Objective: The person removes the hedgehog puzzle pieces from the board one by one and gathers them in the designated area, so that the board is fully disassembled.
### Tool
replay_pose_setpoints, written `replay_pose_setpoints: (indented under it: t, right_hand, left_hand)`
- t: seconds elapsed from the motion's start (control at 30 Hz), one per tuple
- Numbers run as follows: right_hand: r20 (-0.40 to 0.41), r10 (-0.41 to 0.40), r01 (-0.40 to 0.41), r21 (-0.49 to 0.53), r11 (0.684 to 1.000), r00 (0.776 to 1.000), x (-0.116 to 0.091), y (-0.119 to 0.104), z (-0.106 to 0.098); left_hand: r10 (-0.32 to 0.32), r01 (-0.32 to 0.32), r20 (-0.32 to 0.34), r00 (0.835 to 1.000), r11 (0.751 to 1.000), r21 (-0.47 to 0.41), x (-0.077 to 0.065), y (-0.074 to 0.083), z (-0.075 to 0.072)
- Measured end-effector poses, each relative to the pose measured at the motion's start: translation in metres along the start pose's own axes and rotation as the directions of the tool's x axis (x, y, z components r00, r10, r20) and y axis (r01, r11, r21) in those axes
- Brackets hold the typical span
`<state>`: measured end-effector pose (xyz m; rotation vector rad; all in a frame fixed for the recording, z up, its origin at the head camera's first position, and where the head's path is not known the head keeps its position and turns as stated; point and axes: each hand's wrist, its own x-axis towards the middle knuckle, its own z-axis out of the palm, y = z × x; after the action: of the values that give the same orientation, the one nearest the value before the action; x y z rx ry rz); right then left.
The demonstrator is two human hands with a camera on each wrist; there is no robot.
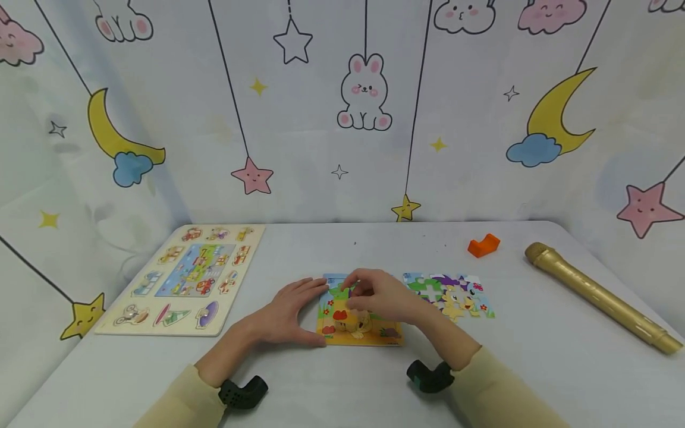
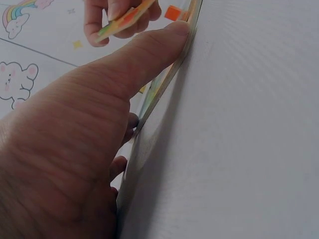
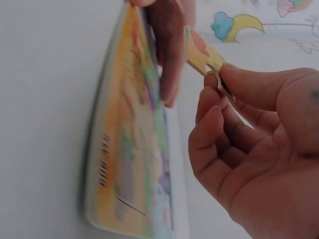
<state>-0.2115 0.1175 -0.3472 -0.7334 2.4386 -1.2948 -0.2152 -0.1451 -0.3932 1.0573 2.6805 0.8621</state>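
In the head view my left hand (image 1: 286, 312) lies spread at the left side of a colourful jigsaw board (image 1: 369, 341), its thumb along the near left corner. The left wrist view shows that thumb (image 2: 154, 50) pressing on the board's edge. My right hand (image 1: 382, 294) is above the board and pinches a puzzle piece (image 3: 197, 50) between thumb and fingers. The piece is yellow with a red patch and a rounded notch, and it is held tilted, clear of the board. Part of the board's picture is hidden behind the right hand.
Right of the board lies a group of jigsaw pieces (image 1: 462, 297) with a white cross-shaped gap. Farther right are an orange angled block (image 1: 484, 245) and a gold microphone (image 1: 599, 294). A large peg puzzle board (image 1: 136, 288) lies at the left. A patterned cloth (image 1: 321, 119) hangs behind the table.
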Motion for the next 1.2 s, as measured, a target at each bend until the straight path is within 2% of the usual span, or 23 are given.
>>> replay_pose_setpoints:
  t: [0.3,0.43,0.7,0.93,1.2]
  right_hand:
    - [0.021,-0.058,0.057,0.013,0.998,0.998,-0.011,0.003,-0.024]
    - [0.024,-0.029,0.028,0.014,0.999,0.999,-0.024,0.009,-0.034]
    - [0.027,0.098,-0.098,0.02,0.995,0.995,-0.061,0.034,-0.054]
    - [0.035,0.097,-0.098,0.008,0.995,0.995,-0.087,0.057,-0.066]
    - [0.043,0.064,-0.062,-0.039,0.997,0.997,-0.092,0.06,-0.069]
  left_hand:
    - [0.007,-0.007,-0.006,1.0,1.0,0.007,0.0,-0.001,-0.001]
    - [0.003,-0.003,-0.009,1.0,1.0,0.015,0.001,0.0,-0.001]
    - [-0.004,0.005,-0.021,1.0,0.999,0.046,0.001,0.001,0.001]
    - [-0.011,0.012,-0.023,1.0,0.999,0.045,0.001,0.003,0.001]
    - [-0.018,0.018,-0.013,1.0,0.999,0.034,0.0,0.004,0.001]
